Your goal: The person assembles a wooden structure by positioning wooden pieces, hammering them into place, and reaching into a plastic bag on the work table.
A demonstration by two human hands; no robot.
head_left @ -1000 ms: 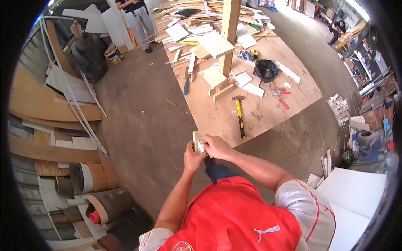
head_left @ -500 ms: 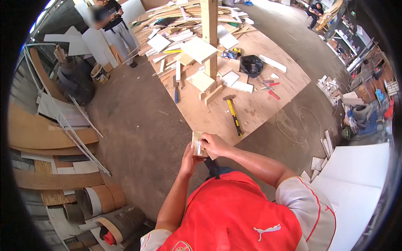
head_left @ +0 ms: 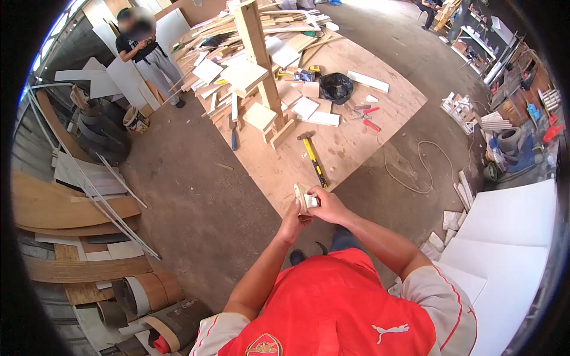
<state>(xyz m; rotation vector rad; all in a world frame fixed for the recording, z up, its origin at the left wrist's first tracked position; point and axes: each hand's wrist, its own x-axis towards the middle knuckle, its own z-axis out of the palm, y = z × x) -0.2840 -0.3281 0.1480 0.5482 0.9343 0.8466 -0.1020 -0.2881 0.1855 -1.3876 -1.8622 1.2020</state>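
A small pale wooden piece (head_left: 301, 191) with a white part on it is held between both hands, just off the near corner of the plywood table (head_left: 362, 130). My left hand (head_left: 292, 222) grips it from the left and below, fingers wrapped round it. From the right, my right hand (head_left: 328, 204) closes on the same piece, its fingers bent over the white part. Just beyond the hands lies a hammer (head_left: 313, 160) with a yellow and black handle.
Wood offcuts (head_left: 208, 71), a post (head_left: 252, 35), a black bag (head_left: 336, 88), red-handled pliers (head_left: 371, 124) and a blue-handled tool (head_left: 234, 140) are on the table. A person (head_left: 148, 53) stands at the back left; another (head_left: 428, 9) sits farther off. White boards (head_left: 504, 237) lean at right.
The view has swung, so the table and tools sit farther left and the table corner is closer. Both hands have moved right with the wooden piece, which is turned differently.
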